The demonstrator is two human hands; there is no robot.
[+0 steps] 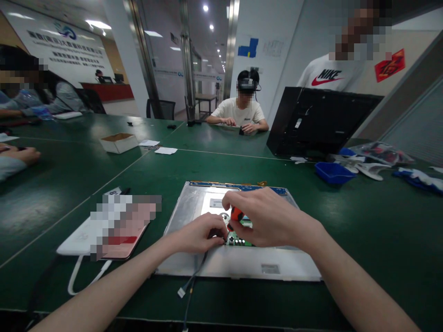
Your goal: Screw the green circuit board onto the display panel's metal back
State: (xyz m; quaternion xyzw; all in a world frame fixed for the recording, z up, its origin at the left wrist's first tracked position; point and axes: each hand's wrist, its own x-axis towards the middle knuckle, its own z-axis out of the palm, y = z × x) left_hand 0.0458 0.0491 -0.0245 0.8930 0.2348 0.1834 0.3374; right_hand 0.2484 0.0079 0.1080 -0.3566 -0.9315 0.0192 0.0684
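A silver display panel [235, 263] lies flat on the green table, with a small green circuit board [246, 240] near its middle. My right hand [265, 216] is closed around a red and black screwdriver handle [236, 215] above that board. At the board's left edge is my left hand [204, 232], its fingers bent and pressed together; what they hold, if anything, is too small to make out. A dark cable [196, 272] runs from under my left fingers over the panel's front edge and ends in a white connector [181, 292].
Left of the panel are a white device [78, 235] and a pinkish phone [133, 230] with a white cable. A blue tray [334, 173] and a black monitor [321, 122] stand back right. A cardboard box [119, 144] sits back left. Other people are around the green table [214, 167].
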